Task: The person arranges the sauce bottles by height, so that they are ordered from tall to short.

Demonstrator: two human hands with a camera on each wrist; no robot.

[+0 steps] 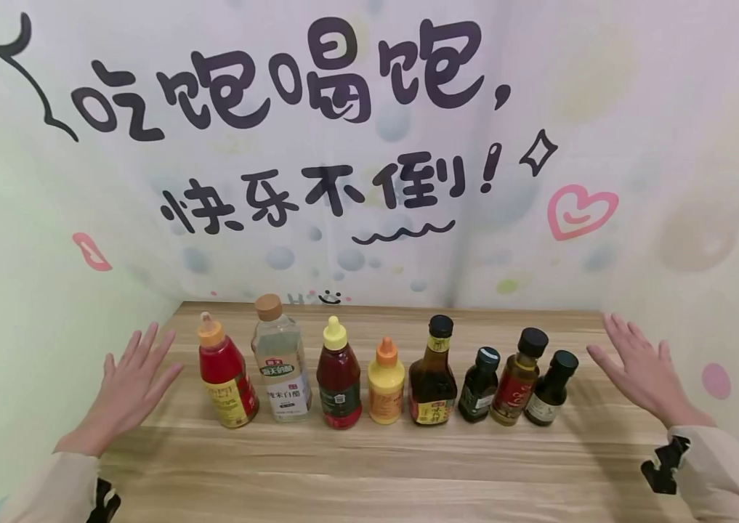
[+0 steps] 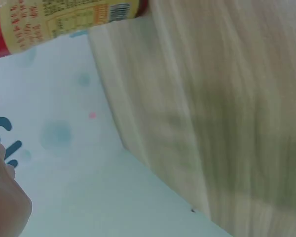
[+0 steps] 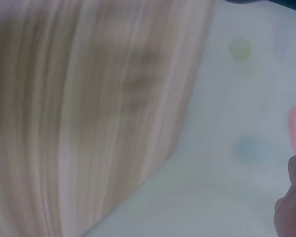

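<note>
In the head view my left hand [image 1: 130, 385] is at the left side of the table, fingers spread and straight, holding nothing. The red sauce squeeze bottle [image 1: 228, 378] with an orange cap is the thing nearest to it; its yellow label [image 2: 59, 22] also shows in the left wrist view. My right hand [image 1: 647, 374], empty too, has its fingers extended at the table's right side. Nearest to that hand is a small dark bottle [image 1: 551, 388] with a black cap, beside an oil bottle [image 1: 516, 378] with a red label.
Between these stand a white vinegar bottle [image 1: 280, 370], a dark red squeeze bottle [image 1: 339, 374], a yellow squeeze bottle [image 1: 386, 385], a soy sauce bottle [image 1: 432, 378] and a short dark bottle [image 1: 479, 385], upright in a row on the wooden table [image 1: 369, 472]. A printed curtain [image 1: 369, 269] hangs behind.
</note>
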